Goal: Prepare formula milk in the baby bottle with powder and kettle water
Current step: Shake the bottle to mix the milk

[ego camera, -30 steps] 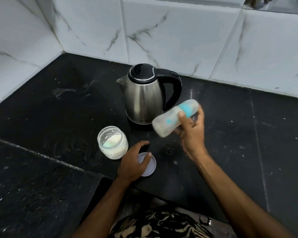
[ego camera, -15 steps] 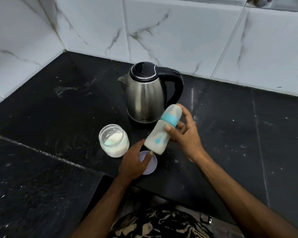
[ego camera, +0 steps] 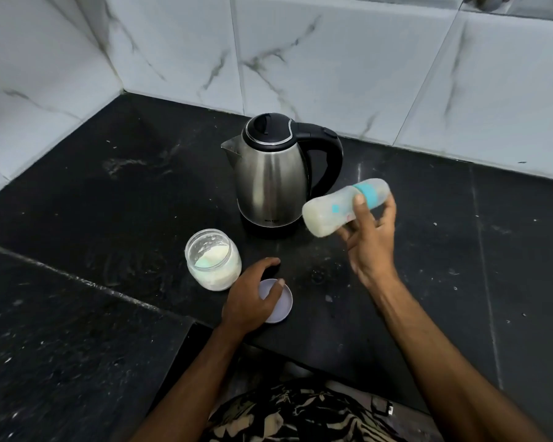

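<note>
I see my right hand (ego camera: 369, 240) at about 3 o'clock from the middle of the view, lifted above the black counter (ego camera: 428, 250). It grasps the baby bottle (ego camera: 336, 209): the thumb lies over the blue collar and the fingers curl behind the body. The bottle is nearly on its side, its base pointing to 8 o'clock and its capped end to 2 o'clock. It is blurred, and a pale milky liquid fills the body. The base of the bottle is just beside the lower right side of the kettle (ego camera: 270, 180); I cannot tell if they touch.

The kettle stands upright at 12 o'clock from my left hand (ego camera: 253, 298), lid closed, spout to 9 o'clock and black handle to 3 o'clock.

My left hand rests on the round pale lid (ego camera: 281, 303), which lies flat on the counter at 6 o'clock from the kettle. The fingers are curved over the lid's left part, the thumb touching its top; I cannot tell if they really grip it.

The open powder jar (ego camera: 213, 260) stands just beside this hand, at its 10 o'clock, partly filled with white powder.
</note>
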The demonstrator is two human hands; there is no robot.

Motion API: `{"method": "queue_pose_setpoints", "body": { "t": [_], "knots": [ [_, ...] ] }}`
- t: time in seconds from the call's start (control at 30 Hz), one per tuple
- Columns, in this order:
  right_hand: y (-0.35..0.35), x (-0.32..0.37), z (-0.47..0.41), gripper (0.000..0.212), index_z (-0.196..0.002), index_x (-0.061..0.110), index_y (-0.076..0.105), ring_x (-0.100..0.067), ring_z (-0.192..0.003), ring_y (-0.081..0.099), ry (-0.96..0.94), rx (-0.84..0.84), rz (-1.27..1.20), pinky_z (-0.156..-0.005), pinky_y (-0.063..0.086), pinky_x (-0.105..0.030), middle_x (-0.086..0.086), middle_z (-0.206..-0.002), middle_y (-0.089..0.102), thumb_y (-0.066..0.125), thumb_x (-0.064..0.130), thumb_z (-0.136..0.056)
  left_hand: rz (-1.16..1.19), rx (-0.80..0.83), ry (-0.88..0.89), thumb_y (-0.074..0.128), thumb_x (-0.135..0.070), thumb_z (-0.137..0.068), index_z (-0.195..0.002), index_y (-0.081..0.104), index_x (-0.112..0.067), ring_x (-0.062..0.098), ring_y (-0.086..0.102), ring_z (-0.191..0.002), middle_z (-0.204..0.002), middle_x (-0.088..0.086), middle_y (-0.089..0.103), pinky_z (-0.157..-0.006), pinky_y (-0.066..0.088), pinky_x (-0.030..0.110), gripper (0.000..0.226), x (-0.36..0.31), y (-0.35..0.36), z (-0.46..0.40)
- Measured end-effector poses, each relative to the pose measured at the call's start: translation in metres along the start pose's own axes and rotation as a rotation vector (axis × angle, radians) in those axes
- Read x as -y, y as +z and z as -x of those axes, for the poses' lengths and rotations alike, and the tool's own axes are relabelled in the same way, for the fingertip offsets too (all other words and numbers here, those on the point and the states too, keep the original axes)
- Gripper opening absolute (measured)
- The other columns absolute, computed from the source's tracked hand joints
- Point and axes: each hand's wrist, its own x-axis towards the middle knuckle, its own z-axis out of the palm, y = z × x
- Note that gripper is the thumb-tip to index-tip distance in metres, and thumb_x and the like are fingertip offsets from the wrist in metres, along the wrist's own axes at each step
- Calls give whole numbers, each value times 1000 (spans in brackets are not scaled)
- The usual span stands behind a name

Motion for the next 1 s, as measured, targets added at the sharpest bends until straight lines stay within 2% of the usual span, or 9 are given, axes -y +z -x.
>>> {"method": "queue_pose_setpoints", "body": {
  "t": [0.07,0.17,0.33,0.53,0.7,0.77,0.87,0.9,1.0],
  "knots": [
    [1,-8,11,77,-141,25,38,-27,-103,68,61,120,135,-75,61,-43,-6,-110,70,82,26,-78,-9,-1,1,57,-47,-89,-128,61,-22,3,59,-118,-128,-10,65,-100,44,20,47,0,0,-1],
    [0,-17,25,72,-135,34,42,-25,-101,70,109,351,379,-74,60,-39,-13,-118,66,80,14,-78,26,7,-12,63,-38,-89,-126,58,-30,3,60,-111,-121,-14,65,-93,42,11,38,-2,-1,0],
    [-1,-2,1,70,-145,19,32,-19,-95,70,-5,17,44,-75,61,-42,5,-95,75,69,19,-86,-9,3,-7,60,-40,-90,-130,61,-22,0,58,-119,-129,-12,64,-101,44,19,44,-1,-1,0],
    [-4,-11,20,76,-142,27,36,-25,-100,70,83,293,370,-73,60,-38,-10,-114,68,77,15,-79,-31,-1,-13,56,-50,-87,-129,60,-19,6,59,-113,-126,-8,65,-96,43,22,52,1,0,-1],
    [-1,-3,1,64,-146,19,30,-20,-98,69,-13,-33,41,-71,61,-38,5,-99,74,64,16,-91,-11,0,-10,59,-42,-89,-130,61,-21,1,57,-119,-129,-12,64,-103,44,21,46,-1,-1,0],
    [2,-11,13,63,-142,23,34,-20,-98,69,28,50,143,-73,61,-39,7,-101,74,69,14,-90,-14,-11,-6,60,-42,-89,-127,61,-25,-1,57,-116,-127,-15,63,-101,45,22,42,-2,-2,0],
    [3,-20,33,70,-136,31,41,-25,-101,69,109,331,357,-75,61,-40,-8,-115,68,77,12,-79,49,1,-23,66,-37,-87,-122,56,-42,-2,59,-108,-117,-24,63,-92,46,18,36,-6,-2,0],
    [3,-20,32,72,-137,30,41,-24,-101,70,88,331,367,-76,61,-42,-7,-114,69,79,12,-79,54,-1,-25,66,-36,-87,-123,57,-40,-2,59,-107,-117,-24,63,-92,46,18,37,-5,-2,0],
    [4,-12,16,65,-142,22,35,-20,-97,71,33,54,157,-79,61,-48,4,-98,74,70,15,-87,4,-10,-12,61,-41,-89,-129,61,-22,-1,58,-115,-127,-14,64,-100,47,26,44,-1,0,-1]
  ]
}}
